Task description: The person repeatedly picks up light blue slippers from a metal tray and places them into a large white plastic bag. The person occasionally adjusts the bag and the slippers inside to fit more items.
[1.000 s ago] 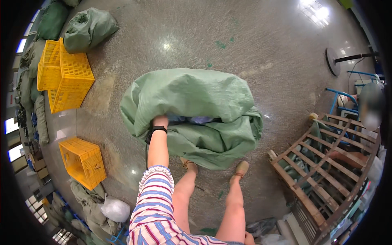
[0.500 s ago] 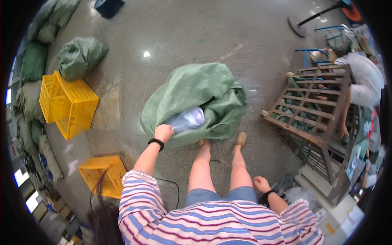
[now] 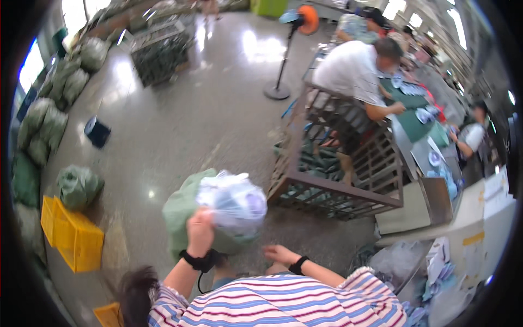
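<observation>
- Far to the left of the hands, a yellow crate (image 3: 73, 235) and stuffed green bags (image 3: 79, 186) sit on the shiny floor (image 3: 180, 120).
- The left hand (image 3: 200, 233) is clamped on a clear plastic bundle (image 3: 233, 201), lifted above a big green sack (image 3: 182, 212) just beyond it.
- The right hand (image 3: 278, 254) hangs loosely spread and empty, near the sack.
- To lift well, it seems wise to support the bundle from beneath with the free hand.
- Right of the hands stands a slatted wooden crate (image 3: 338, 174), where another person (image 3: 357, 71) leans over a worktop (image 3: 419, 125).
</observation>
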`<move>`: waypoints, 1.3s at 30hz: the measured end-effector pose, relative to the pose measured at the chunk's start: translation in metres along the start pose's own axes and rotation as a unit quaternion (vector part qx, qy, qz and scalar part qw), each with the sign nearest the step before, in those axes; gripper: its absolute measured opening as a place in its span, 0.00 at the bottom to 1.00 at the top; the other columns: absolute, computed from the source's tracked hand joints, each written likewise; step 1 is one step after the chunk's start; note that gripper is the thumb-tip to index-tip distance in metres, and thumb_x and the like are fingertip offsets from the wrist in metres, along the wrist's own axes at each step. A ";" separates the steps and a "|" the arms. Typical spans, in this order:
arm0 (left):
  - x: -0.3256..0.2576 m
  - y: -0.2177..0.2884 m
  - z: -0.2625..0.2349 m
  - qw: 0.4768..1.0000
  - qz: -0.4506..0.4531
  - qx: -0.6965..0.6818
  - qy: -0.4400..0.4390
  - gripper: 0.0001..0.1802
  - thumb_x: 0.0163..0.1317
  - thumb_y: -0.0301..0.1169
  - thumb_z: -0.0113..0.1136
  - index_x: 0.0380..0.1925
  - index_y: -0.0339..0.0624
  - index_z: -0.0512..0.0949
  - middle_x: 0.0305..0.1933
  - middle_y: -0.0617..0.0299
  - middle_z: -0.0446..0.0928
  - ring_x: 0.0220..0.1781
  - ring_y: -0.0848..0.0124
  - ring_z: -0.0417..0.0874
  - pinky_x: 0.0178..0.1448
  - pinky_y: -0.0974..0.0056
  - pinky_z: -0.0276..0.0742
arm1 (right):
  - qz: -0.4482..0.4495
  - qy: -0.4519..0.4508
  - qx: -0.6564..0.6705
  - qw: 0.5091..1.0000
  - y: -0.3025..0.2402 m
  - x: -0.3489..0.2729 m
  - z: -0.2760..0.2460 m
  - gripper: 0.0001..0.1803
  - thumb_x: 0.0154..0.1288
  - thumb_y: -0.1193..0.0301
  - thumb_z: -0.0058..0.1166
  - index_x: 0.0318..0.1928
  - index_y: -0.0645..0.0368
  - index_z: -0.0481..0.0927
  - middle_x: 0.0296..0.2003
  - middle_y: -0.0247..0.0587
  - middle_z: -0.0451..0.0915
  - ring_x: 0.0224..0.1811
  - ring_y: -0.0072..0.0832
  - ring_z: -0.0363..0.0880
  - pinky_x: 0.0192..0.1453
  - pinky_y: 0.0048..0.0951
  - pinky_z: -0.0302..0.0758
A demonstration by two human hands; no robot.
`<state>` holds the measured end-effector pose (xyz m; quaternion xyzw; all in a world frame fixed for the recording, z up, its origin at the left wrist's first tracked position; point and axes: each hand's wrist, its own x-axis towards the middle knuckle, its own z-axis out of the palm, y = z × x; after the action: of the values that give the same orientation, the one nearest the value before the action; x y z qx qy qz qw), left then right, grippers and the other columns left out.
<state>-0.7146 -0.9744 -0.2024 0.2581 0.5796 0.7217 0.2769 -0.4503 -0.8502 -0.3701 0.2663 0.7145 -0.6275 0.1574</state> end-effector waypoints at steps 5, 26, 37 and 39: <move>-0.002 0.097 0.076 0.762 0.392 0.437 0.275 0.10 0.64 0.29 0.42 0.37 0.33 0.70 0.39 0.55 0.73 0.35 0.64 0.74 0.39 0.64 0.69 | 0.029 0.290 0.090 0.952 0.116 -0.158 -0.049 0.24 0.59 0.64 0.51 0.54 0.63 0.68 0.47 0.45 0.76 0.46 0.32 0.76 0.50 0.30 0.72; 0.087 0.171 0.536 0.892 0.265 0.194 -0.310 0.15 0.63 0.32 0.42 0.20 0.35 0.68 0.21 0.69 0.64 0.23 0.81 0.59 0.27 0.73 0.55 | 0.132 0.493 0.042 0.859 0.205 -0.437 -0.292 0.22 0.59 0.64 0.52 0.52 0.62 0.70 0.37 0.41 0.79 0.38 0.30 0.78 0.41 0.29 0.73; 0.226 0.100 0.902 0.909 -0.015 -0.129 -0.395 0.11 0.62 0.35 0.49 0.22 0.47 0.70 0.21 0.72 0.64 0.25 0.80 0.65 0.33 0.70 0.64 | 0.001 0.418 0.054 0.907 0.234 -0.489 -0.433 0.27 0.60 0.59 0.51 0.56 0.58 0.66 0.45 0.40 0.77 0.41 0.27 0.77 0.45 0.28 0.73; 0.201 0.095 0.960 0.894 -0.004 -0.149 -0.423 0.10 0.62 0.35 0.49 0.23 0.46 0.70 0.23 0.72 0.65 0.27 0.80 0.67 0.33 0.70 0.64 | 0.037 0.434 0.065 0.898 0.252 -0.528 -0.445 0.26 0.59 0.60 0.51 0.56 0.58 0.66 0.44 0.41 0.77 0.40 0.28 0.77 0.44 0.28 0.73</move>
<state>-0.2019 -0.1841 0.0884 0.4923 0.2948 0.6209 0.5340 0.1712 -0.4925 -0.2075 0.5485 0.6588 -0.4885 -0.1626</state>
